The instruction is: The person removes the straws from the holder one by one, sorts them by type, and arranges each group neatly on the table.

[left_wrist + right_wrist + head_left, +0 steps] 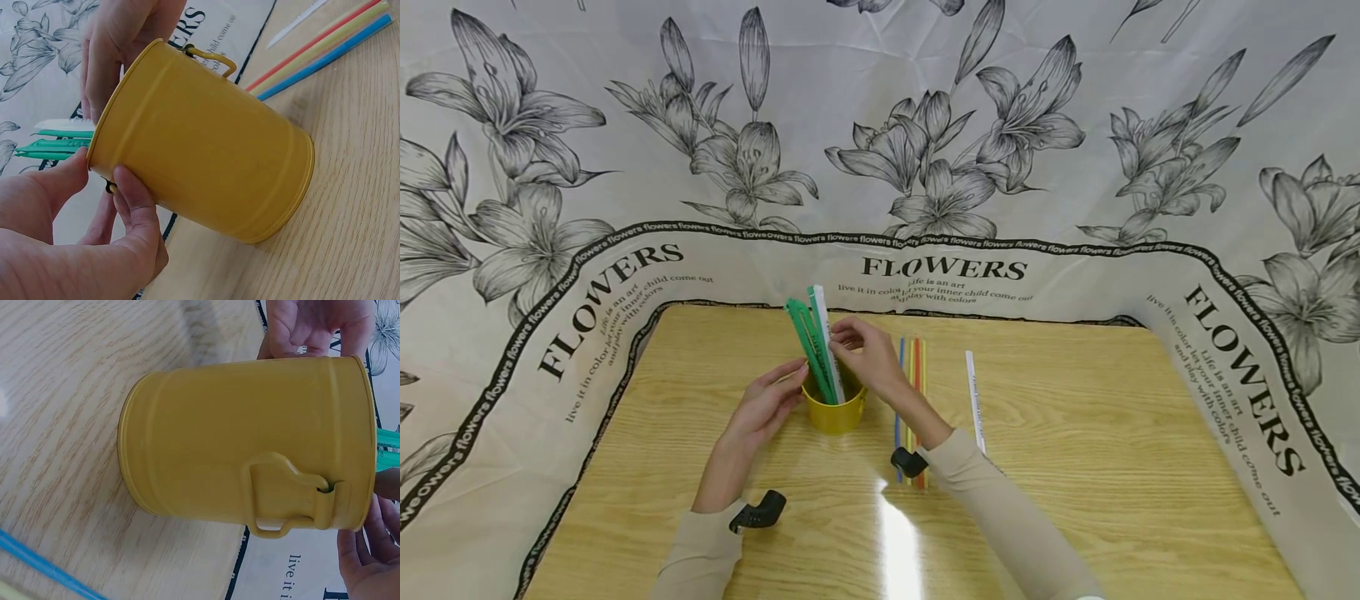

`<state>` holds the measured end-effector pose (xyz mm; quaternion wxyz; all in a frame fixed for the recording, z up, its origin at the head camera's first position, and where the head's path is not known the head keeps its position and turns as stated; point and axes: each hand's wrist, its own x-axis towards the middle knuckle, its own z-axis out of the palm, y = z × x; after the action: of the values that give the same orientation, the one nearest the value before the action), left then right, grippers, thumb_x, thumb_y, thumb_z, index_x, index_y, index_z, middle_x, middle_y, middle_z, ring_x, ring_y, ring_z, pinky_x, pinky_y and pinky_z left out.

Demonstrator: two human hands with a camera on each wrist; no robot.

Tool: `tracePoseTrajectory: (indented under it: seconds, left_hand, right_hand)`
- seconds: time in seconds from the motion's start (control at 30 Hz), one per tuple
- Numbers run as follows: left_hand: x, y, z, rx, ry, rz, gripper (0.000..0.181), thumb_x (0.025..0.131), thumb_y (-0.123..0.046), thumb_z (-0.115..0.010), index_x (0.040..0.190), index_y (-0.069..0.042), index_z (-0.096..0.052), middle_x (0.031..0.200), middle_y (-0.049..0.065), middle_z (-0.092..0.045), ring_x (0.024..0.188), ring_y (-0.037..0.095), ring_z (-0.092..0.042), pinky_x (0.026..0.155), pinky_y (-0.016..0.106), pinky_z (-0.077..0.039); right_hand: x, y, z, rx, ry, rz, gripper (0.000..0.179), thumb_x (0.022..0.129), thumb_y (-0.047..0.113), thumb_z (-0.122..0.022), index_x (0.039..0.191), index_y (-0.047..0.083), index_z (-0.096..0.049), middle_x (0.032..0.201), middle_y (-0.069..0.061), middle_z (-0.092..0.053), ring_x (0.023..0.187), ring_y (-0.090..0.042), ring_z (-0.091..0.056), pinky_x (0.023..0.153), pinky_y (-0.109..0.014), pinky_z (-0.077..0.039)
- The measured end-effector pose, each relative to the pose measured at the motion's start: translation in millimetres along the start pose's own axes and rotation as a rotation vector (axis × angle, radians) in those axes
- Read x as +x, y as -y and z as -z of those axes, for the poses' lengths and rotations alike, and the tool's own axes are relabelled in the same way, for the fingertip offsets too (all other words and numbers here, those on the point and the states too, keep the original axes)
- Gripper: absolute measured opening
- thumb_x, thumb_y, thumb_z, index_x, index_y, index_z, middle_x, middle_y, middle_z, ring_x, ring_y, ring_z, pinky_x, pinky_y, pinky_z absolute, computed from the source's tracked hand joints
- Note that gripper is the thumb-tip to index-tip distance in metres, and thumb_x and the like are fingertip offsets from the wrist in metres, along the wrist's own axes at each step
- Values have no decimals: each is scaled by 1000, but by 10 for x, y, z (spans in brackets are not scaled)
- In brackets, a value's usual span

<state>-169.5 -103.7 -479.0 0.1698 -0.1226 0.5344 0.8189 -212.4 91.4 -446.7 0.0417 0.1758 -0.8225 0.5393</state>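
Note:
A yellow metal bucket point(837, 417) with small side handles stands on the table. Green wrapped straws point(807, 342) and a white wrapped straw point(825, 333) lean out of its top toward the back left. With thumb and fingers, my left hand point(767, 404) grips the bucket's left side at the rim, near a handle. The right hand point(871, 354) is over the right rim, its loosely bent fingers beside the white straw; any contact with it is hard to tell. Bucket and fingers also show in the right wrist view, where a side handle point(269, 494) faces the camera.
Right of the bucket lie a blue straw point(898, 425), a red straw point(917, 358) and yellow straws point(924, 358), partly under the right forearm. Farther right is another white wrapped straw point(973, 392). A flower-printed cloth point(760, 267) rises behind the table.

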Motion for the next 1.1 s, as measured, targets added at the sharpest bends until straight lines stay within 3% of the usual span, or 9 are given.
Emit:
tracePoseTrajectory:
  seconds: [0.3, 0.7, 0.93, 1.1]
  left_hand:
    - [1, 4, 4, 8, -2, -2, 48, 105, -11, -61, 149, 5, -47, 110, 1, -67, 93, 10, -64, 81, 21, -54]
    - [-4, 5, 3, 0, 10, -9, 48, 105, -10, -61, 149, 5, -47, 106, 0, -67, 87, 9, -62, 79, 20, -53]
    - [-3, 6, 5, 1, 6, -9, 49, 105, -10, -62, 149, 5, -47, 106, 0, -66, 88, 8, -62, 78, 19, -53]
    - [-9, 1, 9, -5, 1, -1, 49, 104, -11, -62, 149, 4, -47, 105, -1, -67, 88, 8, -62, 81, 21, -53]
  right_hand:
    - [-31, 49, 154, 77, -50, -20, 19, 97, 0, -70, 115, -4, -68, 104, -17, -70, 97, -30, -69, 87, -31, -58]
    - [-57, 98, 491, 232, -123, -18, 22, 98, 0, -68, 120, -5, -64, 111, -21, -67, 98, -34, -71, 80, -41, -61]
    - [-36, 150, 683, 318, -206, -48, 26, 98, 0, -67, 122, -8, -62, 108, -18, -67, 92, -18, -71, 80, -39, -61]
    - [-10, 192, 807, 503, -258, -66, 28, 97, -7, -65, 124, -14, -57, 105, -14, -64, 87, -15, -70, 81, -38, -61]
